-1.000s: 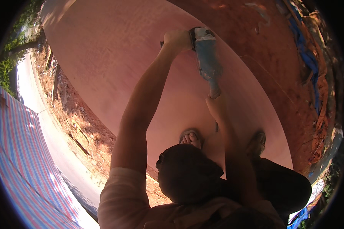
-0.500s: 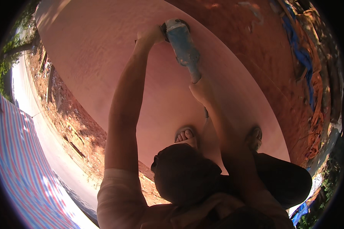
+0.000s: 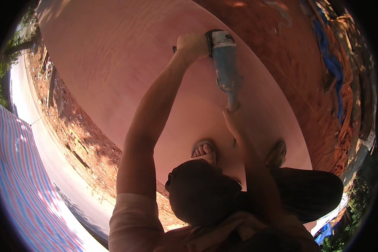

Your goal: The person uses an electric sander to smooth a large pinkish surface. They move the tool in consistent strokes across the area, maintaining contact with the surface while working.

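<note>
Blue power tool (image 3: 227, 69) sits just right of the left grip (image 3: 192, 44), which clenches its side handle (image 3: 174, 49), and ahead of the right grip (image 3: 233, 119), wrapped round its rear end. Beneath both grips spreads a pinkish panel (image 3: 130, 80); a foot (image 3: 203, 149) stands near the right grip.

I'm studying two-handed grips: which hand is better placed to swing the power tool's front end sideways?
Probably the left hand: it grips right beside the front end of the blue power tool, while the right hand holds the narrow rear end.
</note>
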`<move>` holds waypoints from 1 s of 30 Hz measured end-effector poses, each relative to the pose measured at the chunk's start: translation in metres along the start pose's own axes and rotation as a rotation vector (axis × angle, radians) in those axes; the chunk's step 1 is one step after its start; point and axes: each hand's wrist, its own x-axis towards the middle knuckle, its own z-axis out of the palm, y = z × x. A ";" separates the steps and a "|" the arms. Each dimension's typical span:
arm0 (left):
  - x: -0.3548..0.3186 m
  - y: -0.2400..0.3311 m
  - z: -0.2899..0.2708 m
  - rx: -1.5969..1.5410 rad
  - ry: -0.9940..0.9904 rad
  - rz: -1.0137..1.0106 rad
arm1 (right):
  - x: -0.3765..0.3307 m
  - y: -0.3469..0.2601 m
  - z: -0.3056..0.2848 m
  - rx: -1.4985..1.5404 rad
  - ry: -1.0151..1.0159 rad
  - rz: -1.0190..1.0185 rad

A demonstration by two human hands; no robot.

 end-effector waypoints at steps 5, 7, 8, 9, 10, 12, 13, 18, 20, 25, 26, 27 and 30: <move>-0.022 0.056 0.016 -0.018 -0.048 0.068 | -0.029 0.017 -0.042 -0.082 -0.024 0.191; -0.025 0.053 0.018 -0.032 -0.009 0.070 | -0.035 0.006 -0.050 -0.107 -0.056 0.272; -0.024 0.043 0.018 -0.047 0.030 0.053 | -0.035 -0.004 -0.046 -0.110 -0.044 0.209; -0.022 0.030 0.016 -0.061 0.068 0.038 | -0.031 -0.019 -0.043 -0.112 -0.032 0.148; -0.019 0.016 0.016 -0.078 0.162 -0.031 | -0.023 -0.034 -0.037 -0.111 -0.017 0.084; -0.010 -0.020 0.012 -0.103 0.317 -0.139 | 0.002 -0.067 -0.025 -0.242 -0.049 -0.079; -0.003 -0.037 0.008 -0.112 0.359 -0.182 | 0.017 -0.081 -0.022 -0.285 -0.105 -0.084; 0.033 -0.083 -0.018 -0.029 0.350 -0.242 | 0.056 -0.113 0.007 -0.228 -0.123 -0.157; 0.038 -0.071 -0.020 -0.015 0.349 -0.189 | 0.060 -0.100 0.012 -0.148 -0.030 -0.245; 0.017 0.019 0.003 0.006 0.198 0.019 | 0.019 -0.016 -0.020 -0.031 0.022 0.074; 0.008 0.042 0.010 0.026 0.182 0.059 | 0.006 0.000 -0.032 0.042 -0.024 0.107; -0.001 0.055 0.015 0.045 0.184 0.116 | -0.006 0.010 -0.040 0.098 -0.066 0.165; -0.021 0.066 0.022 -0.034 0.135 0.177 | -0.030 0.018 -0.050 0.027 0.073 0.135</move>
